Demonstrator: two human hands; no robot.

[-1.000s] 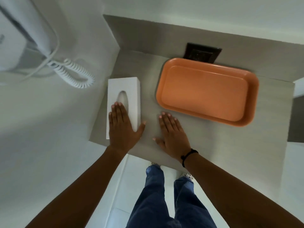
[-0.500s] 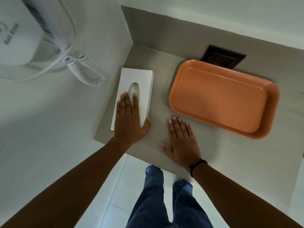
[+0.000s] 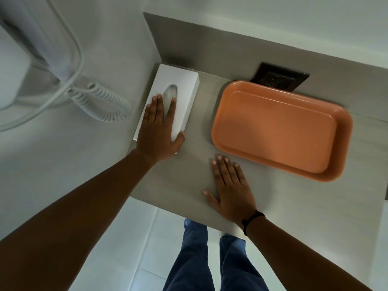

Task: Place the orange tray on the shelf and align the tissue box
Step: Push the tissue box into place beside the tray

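The white tissue box [image 3: 180, 85] lies on the grey shelf [image 3: 189, 175], tucked into the back left corner against the wall. My left hand [image 3: 159, 131] lies flat on the box's near end, fingers spread, thumb against its right side. The orange tray [image 3: 279, 129] rests empty on the shelf to the right of the box, with a gap between them. My right hand [image 3: 228, 187] lies flat and open on the bare shelf just in front of the tray's near left corner, not touching it.
A white wall-mounted hair dryer [image 3: 19, 66] with a coiled cord [image 3: 102, 101] hangs on the left wall. A dark socket plate [image 3: 279, 78] sits on the back wall behind the tray. The shelf's front edge lies near my right wrist; my legs stand below.
My left hand has pushed the tissue box away from me, toward the back left corner. The right hand stays flat on the shelf. The tray has not moved.
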